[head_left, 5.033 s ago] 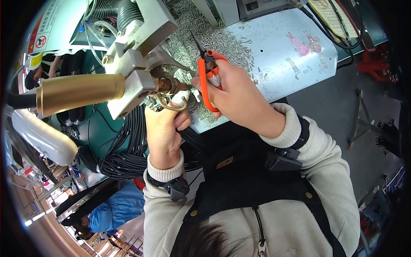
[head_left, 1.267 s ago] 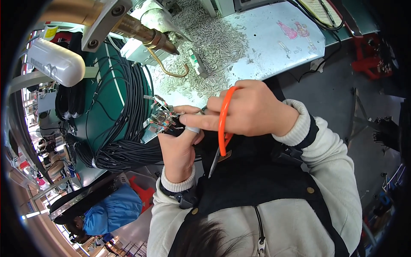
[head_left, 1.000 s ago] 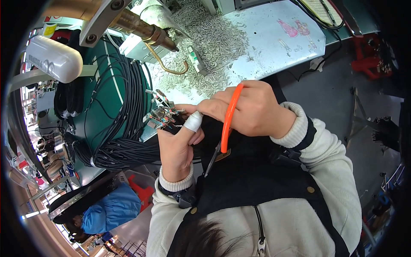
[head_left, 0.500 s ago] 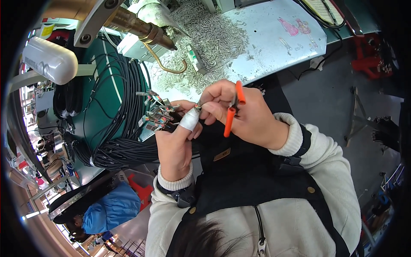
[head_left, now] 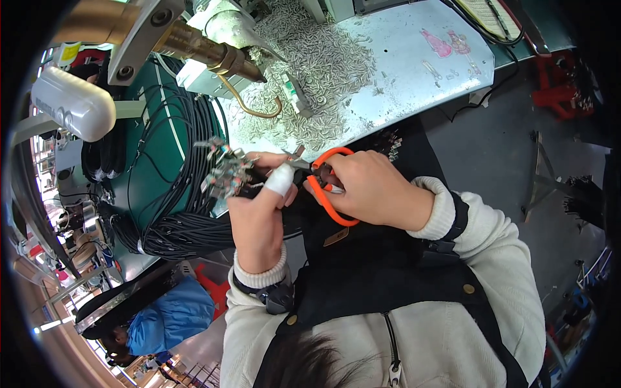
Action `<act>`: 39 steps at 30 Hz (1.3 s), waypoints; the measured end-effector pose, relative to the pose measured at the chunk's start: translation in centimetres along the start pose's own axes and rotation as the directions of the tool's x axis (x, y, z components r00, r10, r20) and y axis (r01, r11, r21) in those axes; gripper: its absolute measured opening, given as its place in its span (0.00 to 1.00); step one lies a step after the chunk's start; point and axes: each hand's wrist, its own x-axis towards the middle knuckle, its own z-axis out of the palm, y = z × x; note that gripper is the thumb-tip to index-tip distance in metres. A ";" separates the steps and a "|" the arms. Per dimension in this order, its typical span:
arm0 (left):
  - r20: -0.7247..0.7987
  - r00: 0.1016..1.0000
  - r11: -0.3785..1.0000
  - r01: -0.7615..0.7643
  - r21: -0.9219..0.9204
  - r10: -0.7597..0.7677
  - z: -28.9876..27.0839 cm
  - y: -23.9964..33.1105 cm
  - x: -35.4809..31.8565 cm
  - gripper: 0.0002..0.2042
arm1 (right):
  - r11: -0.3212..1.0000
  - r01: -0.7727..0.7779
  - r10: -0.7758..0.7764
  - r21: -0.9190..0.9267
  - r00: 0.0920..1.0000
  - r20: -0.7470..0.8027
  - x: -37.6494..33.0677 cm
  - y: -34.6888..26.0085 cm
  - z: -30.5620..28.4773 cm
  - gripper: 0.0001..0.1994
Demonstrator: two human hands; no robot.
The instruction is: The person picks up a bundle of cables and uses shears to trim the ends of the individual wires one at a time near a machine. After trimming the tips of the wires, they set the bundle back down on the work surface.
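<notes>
My left hand [head_left: 259, 216], its thumb wrapped in white tape, is closed around a bunch of wired metal connectors [head_left: 226, 173]. They fan out past its fingers on the left, and their black cables are partly hidden by the hand. My right hand [head_left: 375, 191] grips orange-handled pliers [head_left: 333, 210], with one handle above and one below its fingers. The dark jaws point left and reach the left thumb and fingertips. A small metal piece shows at the jaw tips; whether the jaws touch it I cannot tell.
Beyond my hands, small metal pieces [head_left: 323, 61] lie heaped on a pale metal plate [head_left: 414, 71]. A machine with a brass-coloured shaft [head_left: 207, 52] overhangs the far left. Coiled black cables [head_left: 174, 226] lie on the green table [head_left: 139, 187]. A person in blue [head_left: 171, 317] is at lower left.
The pliers have swung from hanging upright in my right hand to a working grip, handles spread and jaws toward my left hand. The connector bunch has shifted slightly left.
</notes>
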 end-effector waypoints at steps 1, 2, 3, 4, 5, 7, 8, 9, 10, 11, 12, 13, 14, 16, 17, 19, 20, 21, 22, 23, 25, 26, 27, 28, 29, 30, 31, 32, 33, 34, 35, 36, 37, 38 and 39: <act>0.046 0.996 0.992 0.080 -0.100 -0.075 -0.4 0.0 0.6 0.05 | 0.996 -0.019 0.018 0.087 1.000 0.020 0.0 0.5 0.3 0.11; 0.050 0.996 0.992 0.081 -0.099 -0.076 -0.8 0.1 1.3 0.05 | 0.984 -0.040 0.034 0.172 0.999 0.040 0.0 0.8 0.4 0.10; 0.099 0.987 0.980 0.138 -0.146 -0.124 -1.1 0.3 2.1 0.05 | 0.984 -0.039 0.032 0.173 0.999 0.040 0.2 0.5 0.1 0.10; 0.150 0.974 0.962 0.196 -0.190 -0.169 -1.3 0.3 3.0 0.05 | 0.940 -0.148 0.125 0.307 0.988 0.092 0.3 0.0 -0.5 0.10; 0.204 0.956 0.939 0.255 -0.230 -0.210 -1.3 0.4 3.8 0.05 | 0.866 -0.257 0.208 0.428 0.965 0.157 0.6 -0.7 -1.2 0.09; 0.200 0.953 0.928 0.274 -0.252 -0.226 -0.7 0.5 5.2 0.05 | 0.765 -0.362 0.281 0.533 0.932 0.229 1.0 -1.3 -1.9 0.09; 0.196 0.950 0.917 0.290 -0.274 -0.242 -0.4 0.6 5.8 0.06 | 0.720 -0.329 0.301 0.611 0.941 0.153 1.3 -1.4 -2.0 0.09; 0.192 0.947 0.905 0.306 -0.296 -0.257 -0.3 0.7 6.1 0.06 | 0.672 -0.287 0.325 0.682 0.943 0.077 1.7 -1.5 -2.2 0.10; 0.191 0.947 0.905 0.306 -0.295 -0.258 -0.2 0.7 6.3 0.06 | 0.622 -0.237 0.353 0.746 0.936 0.004 2.2 -1.6 -2.3 0.10; 0.195 0.944 0.903 0.313 -0.294 -0.264 -0.3 0.7 6.5 0.06 | 0.620 -0.237 0.352 0.748 0.936 0.005 2.8 -1.6 -2.7 0.10; 0.199 0.942 0.901 0.320 -0.293 -0.270 -0.4 0.7 6.7 0.07 | 0.675 -0.238 0.348 0.698 0.937 -0.017 3.7 -1.6 -3.1 0.10; 0.206 0.938 0.898 0.330 -0.292 -0.278 -0.4 0.7 6.9 0.07 | 0.727 -0.238 0.344 0.644 0.938 -0.042 4.6 -1.5 -3.5 0.10; 0.205 0.938 0.898 0.331 -0.291 -0.280 -0.5 0.7 7.1 0.07 | 0.774 -0.238 0.338 0.586 0.939 -0.065 5.3 -1.3 -3.8 0.11; 0.195 0.937 0.902 0.335 -0.273 -0.289 -0.5 0.8 7.3 0.07 | 0.766 -0.258 0.344 0.589 0.938 -0.037 6.5 -1.2 -3.9 0.10; 0.189 0.937 0.903 0.337 -0.265 -0.294 -0.5 0.8 7.4 0.08 | 0.759 -0.278 0.350 0.589 0.937 -0.009 7.0 -1.1 -4.0 0.10; 0.194 0.934 0.903 0.344 -0.258 -0.300 -0.7 0.9 7.7 0.08 | 0.751 -0.298 0.355 0.589 0.934 0.020 7.4 -0.9 -3.9 0.10; 0.200 0.931 0.902 0.350 -0.251 -0.306 -0.8 0.9 7.8 0.09 | 0.756 -0.294 0.352 0.585 0.936 0.015 7.5 -0.6 -3.6 0.10; 0.206 0.928 0.902 0.356 -0.243 -0.310 -0.9 1.0 7.9 0.09 | 0.762 -0.288 0.348 0.581 0.938 0.009 7.5 -0.4 -3.3 0.10; 0.205 0.928 0.902 0.356 -0.243 -0.311 -1.0 1.1 8.0 0.09 | 0.767 -0.282 0.343 0.576 0.939 0.003 7.6 -0.3 -3.2 0.10; 0.217 0.924 0.903 0.362 -0.233 -0.315 -1.1 1.1 8.0 0.10 | 0.767 -0.283 0.344 0.576 0.939 0.003 7.6 -0.3 -3.1 0.10; 0.242 0.916 0.903 0.373 -0.213 -0.322 -1.2 1.2 8.0 0.10 | 0.755 -0.286 0.349 0.590 0.937 0.008 7.5 -0.3 -3.0 0.10; 0.242 0.915 0.902 0.374 -0.214 -0.322 -1.3 1.1 8.0 0.10 | 0.749 -0.288 0.351 0.596 0.936 0.011 7.5 -0.3 -3.0 0.10; 0.242 0.919 0.908 0.364 -0.209 -0.313 -1.4 1.1 8.0 0.11 | 0.749 -0.289 0.352 0.596 0.936 0.012 7.5 -0.3 -3.0 0.10; 0.242 0.922 0.912 0.354 -0.205 -0.303 -1.4 1.0 7.9 0.11 | 0.749 -0.293 0.352 0.594 0.936 0.017 7.6 -0.3 -3.0 0.10; 0.242 0.925 0.917 0.344 -0.201 -0.294 -1.4 1.0 8.0 0.11 | 0.750 -0.296 0.353 0.592 0.935 0.021 7.6 -0.3 -3.1 0.10; 0.242 0.925 0.917 0.345 -0.202 -0.294 -1.4 1.0 8.0 0.11 | 0.750 -0.300 0.353 0.590 0.935 0.026 7.6 -0.2 -3.1 0.10; 0.235 0.928 0.921 0.337 -0.198 -0.289 -1.3 1.0 8.0 0.11 | 0.750 -0.301 0.354 0.589 0.935 0.027 7.7 -0.3 -3.2 0.10; 0.229 0.931 0.925 0.328 -0.193 -0.283 -1.2 1.0 8.0 0.11 | 0.750 -0.304 0.354 0.587 0.935 0.032 7.7 -0.4 -3.3 0.10; 0.223 0.935 0.929 0.320 -0.188 -0.277 -1.2 1.0 7.9 0.11 | 0.750 -0.308 0.355 0.585 0.934 0.036 7.7 -0.5 -3.4 0.10; 0.224 0.935 0.928 0.320 -0.190 -0.276 -1.1 1.0 7.9 0.11 | 0.751 -0.311 0.356 0.583 0.934 0.040 7.7 -0.6 -3.4 0.10; 0.229 0.934 0.927 0.321 -0.195 -0.275 -1.1 1.0 7.9 0.11 | 0.752 -0.311 0.356 0.581 0.934 0.040 7.6 -0.5 -3.3 0.10; 0.234 0.934 0.926 0.319 -0.199 -0.271 -1.2 1.0 7.9 0.10 | 0.757 -0.303 0.354 0.579 0.935 0.026 7.7 -0.5 -3.1 0.10; 0.239 0.934 0.926 0.318 -0.204 -0.268 -1.2 1.0 7.9 0.10 | 0.763 -0.294 0.352 0.576 0.936 0.011 7.7 -0.4 -2.9 0.10; 0.239 0.934 0.927 0.315 -0.205 -0.264 -1.2 1.0 7.9 0.10 | 0.768 -0.285 0.349 0.573 0.937 -0.003 7.7 -0.5 -2.9 0.10; 0.241 0.934 0.926 0.314 -0.207 -0.263 -1.3 1.0 8.0 0.09 | 0.770 -0.283 0.346 0.571 0.938 -0.003 7.6 -0.6 -2.9 0.10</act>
